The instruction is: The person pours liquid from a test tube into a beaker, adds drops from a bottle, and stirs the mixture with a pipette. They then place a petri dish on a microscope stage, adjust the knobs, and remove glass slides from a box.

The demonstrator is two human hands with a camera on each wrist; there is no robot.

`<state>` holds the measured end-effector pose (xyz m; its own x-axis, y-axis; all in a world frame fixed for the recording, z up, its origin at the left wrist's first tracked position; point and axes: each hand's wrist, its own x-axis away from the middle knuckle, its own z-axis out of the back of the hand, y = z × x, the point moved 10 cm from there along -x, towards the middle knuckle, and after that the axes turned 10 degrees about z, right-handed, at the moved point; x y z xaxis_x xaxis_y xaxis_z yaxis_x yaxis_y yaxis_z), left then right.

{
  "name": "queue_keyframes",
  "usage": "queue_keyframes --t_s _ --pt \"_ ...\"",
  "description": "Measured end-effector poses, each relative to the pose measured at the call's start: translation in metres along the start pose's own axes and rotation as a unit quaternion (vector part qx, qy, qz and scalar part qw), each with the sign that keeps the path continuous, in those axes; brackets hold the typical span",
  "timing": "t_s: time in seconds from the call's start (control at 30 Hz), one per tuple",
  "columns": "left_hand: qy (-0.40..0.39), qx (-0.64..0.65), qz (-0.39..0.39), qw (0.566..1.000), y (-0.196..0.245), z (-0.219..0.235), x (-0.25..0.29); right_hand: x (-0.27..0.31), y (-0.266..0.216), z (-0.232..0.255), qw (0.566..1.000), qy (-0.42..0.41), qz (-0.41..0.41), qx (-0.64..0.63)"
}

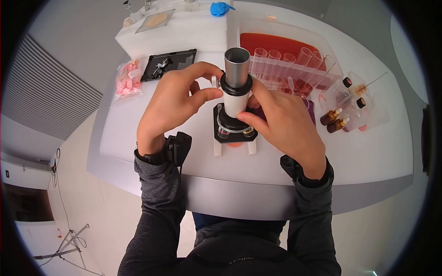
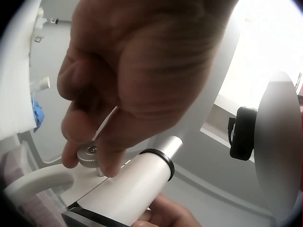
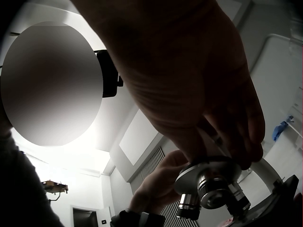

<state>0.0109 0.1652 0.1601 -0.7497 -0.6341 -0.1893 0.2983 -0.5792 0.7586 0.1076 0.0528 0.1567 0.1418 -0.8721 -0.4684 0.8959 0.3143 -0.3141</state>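
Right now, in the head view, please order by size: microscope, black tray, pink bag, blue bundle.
Largest: microscope, though nearer the camera
Middle: black tray and pink bag, too alike to rank
Smallest: blue bundle

- Head view looks forward and down from head height, wide across the table (image 1: 122, 133), with the microscope (image 1: 236, 102) just above centre.
- Left wrist view, close beside the left hand (image 2: 142, 80), faces the white tube (image 2: 135, 182) slanting across lower centre.
- Right wrist view, close and low, looks up past the right hand (image 3: 189, 85); lenses (image 3: 213, 191) sit lower right.
- All three share the microscope and both hands.
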Motion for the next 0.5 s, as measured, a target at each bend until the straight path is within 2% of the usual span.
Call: queue_keyframes --t_s 0.2,0.3,0.5 --pt "0.027 -0.009 -0.020 0.999 0.005 0.004 0.000 0.000 0.000 -0.002 1.000 -0.007 -0.004 0.003" --pt "-0.020 0.048 0.070 0.996 -0.011 -0.001 -0.001 0.000 0.000 -0.001 1.000 -0.008 -0.004 0.005" --pt "0.000 -0.002 0.036 0.999 -0.001 0.002 0.000 0.001 -0.002 0.001 0.999 0.038 0.032 0.016"
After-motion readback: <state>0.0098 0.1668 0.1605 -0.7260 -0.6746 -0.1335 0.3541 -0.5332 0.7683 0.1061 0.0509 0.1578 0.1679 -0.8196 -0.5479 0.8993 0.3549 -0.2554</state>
